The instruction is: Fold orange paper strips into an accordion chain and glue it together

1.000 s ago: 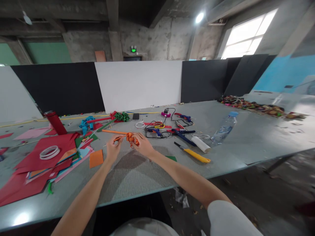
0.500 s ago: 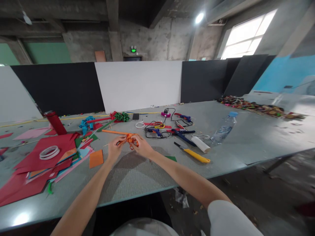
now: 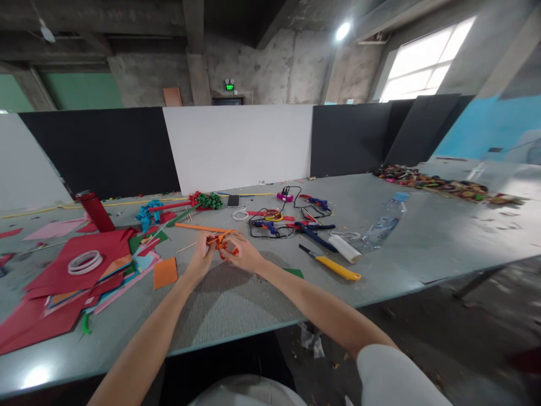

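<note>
Between my two hands is a bundle of curled orange paper (image 3: 220,241), raised slightly over the grey table. My left hand (image 3: 203,252) pinches its left side, and my right hand (image 3: 244,252) grips its right side with bent fingers. Behind them an orange strip (image 3: 196,227) extends to the left. A thin stick (image 3: 186,247) pokes out left of my left hand. Flat on the table to the left lies an orange paper square (image 3: 165,273). The fingertips partly hide the bundle.
Red sheets (image 3: 63,304) with white tape rolls (image 3: 85,263) and a red flask (image 3: 96,212) are at left. Paper flowers (image 3: 205,200) and a phone (image 3: 233,201) lie behind. Rightward are glue guns (image 3: 267,226), a yellow-handled knife (image 3: 338,268), a white roll (image 3: 345,248) and a bottle (image 3: 385,221).
My left hand has shifted slightly right and turned, closer to my right hand. The orange bundle has turned between the fingers, and more of the thin stick shows at left.
</note>
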`<state>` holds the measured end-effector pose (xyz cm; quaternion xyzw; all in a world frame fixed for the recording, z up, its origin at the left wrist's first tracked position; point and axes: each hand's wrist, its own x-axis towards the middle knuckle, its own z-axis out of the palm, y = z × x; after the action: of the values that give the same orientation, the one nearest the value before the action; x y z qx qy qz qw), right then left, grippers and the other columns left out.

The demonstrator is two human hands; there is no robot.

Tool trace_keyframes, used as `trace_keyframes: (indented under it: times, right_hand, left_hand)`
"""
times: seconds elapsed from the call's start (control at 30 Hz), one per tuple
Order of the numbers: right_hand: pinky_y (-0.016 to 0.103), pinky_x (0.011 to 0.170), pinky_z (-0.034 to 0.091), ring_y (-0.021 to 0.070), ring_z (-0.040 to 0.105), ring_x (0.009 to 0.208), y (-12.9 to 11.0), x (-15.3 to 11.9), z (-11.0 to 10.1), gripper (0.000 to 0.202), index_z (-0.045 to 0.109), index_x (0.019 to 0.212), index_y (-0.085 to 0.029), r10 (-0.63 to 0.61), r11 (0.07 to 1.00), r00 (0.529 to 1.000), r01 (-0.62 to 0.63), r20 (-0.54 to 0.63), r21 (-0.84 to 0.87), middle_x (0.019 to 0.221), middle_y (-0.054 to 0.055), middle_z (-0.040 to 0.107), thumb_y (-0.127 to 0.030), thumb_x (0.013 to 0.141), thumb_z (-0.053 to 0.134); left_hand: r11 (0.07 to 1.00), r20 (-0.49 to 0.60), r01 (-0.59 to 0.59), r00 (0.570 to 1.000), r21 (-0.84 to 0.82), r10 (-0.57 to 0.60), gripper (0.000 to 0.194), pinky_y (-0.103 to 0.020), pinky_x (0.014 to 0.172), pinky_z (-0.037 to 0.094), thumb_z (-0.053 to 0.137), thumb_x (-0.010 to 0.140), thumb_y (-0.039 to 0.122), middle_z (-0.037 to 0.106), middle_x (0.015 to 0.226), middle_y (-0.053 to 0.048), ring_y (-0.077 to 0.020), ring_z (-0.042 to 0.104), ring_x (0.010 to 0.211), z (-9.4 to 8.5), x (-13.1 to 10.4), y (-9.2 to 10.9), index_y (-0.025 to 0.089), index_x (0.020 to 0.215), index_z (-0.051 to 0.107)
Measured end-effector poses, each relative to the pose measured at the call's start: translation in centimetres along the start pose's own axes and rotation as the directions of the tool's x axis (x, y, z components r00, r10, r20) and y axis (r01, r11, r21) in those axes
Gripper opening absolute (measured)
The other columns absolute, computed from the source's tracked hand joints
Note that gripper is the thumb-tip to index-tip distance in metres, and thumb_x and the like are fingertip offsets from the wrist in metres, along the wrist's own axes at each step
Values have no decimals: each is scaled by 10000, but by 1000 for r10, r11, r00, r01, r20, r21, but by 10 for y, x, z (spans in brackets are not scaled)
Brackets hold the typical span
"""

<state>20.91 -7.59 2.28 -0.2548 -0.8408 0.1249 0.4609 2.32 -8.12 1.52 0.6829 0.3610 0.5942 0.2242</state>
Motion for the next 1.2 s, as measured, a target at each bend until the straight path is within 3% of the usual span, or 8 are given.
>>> trace_keyframes:
  times: [0.1,0.17,0.27,0.47,0.67,0.83,0.97,1.2]
  right_hand:
    - [327,869,468,203,645,904,1,1,4,265,670,950,-207,217,963,971,-196,-97,186,938,46,701,-398,967,488]
    - [305,815,469,203,652,849,7,2,9,363,693,883,-190,386,883,910,-317,-152,345,870,39,705,-473,954,476]
    - [298,798,470,201,650,810,18,4,17,375,712,809,-177,572,715,808,-405,-143,570,800,35,706,-533,850,602]
    - [298,773,494,188,660,806,25,2,21,358,718,868,-179,670,576,734,-420,-111,701,845,46,729,-483,686,769]
    - [290,708,508,170,658,749,26,2,21,394,717,871,-171,729,472,681,-426,-70,772,830,51,725,-481,643,797]
    - [278,644,501,153,636,685,28,2,21,394,729,848,-162,746,428,665,-441,-34,789,804,46,718,-477,624,807]
    - [275,652,488,141,613,664,26,2,20,354,728,829,-162,736,451,675,-432,-52,781,782,28,704,-437,622,813]
    - [264,661,465,142,594,678,12,4,16,252,706,799,-188,635,586,763,-369,-125,721,753,3,678,-409,694,768]
  left_hand:
    - [996,44,-25,999,90,21,235,-340,851,437,583,904,452,594,916,-61,-222,558,860,-3,0,-1,221,935,614]
    - [984,113,-64,993,169,45,241,-363,866,443,508,944,437,600,956,-80,-232,567,895,-3,0,-2,216,977,598]
    - [955,216,-132,974,267,74,202,-376,871,455,416,986,344,598,1017,-99,-232,575,940,-3,-1,-3,213,1035,561]
    - [933,320,-187,944,307,84,186,-353,884,473,402,954,163,576,1076,-86,-205,581,973,-1,-4,-1,222,1084,522]
    - [932,366,-204,927,300,85,151,-354,898,472,406,973,202,575,1054,-82,-207,580,982,1,-4,1,226,1051,533]
    - [914,399,-276,906,297,144,151,-356,923,457,419,980,202,583,1054,-84,-204,574,1002,1,-4,5,222,1028,560]
    - [903,416,-298,897,309,153,159,-353,903,470,449,981,258,577,1027,-69,-203,574,972,2,-4,10,237,1038,595]
    - [846,457,-398,863,355,214,175,-371,901,487,536,949,297,549,1083,-71,-218,565,969,2,-6,15,288,1066,666]
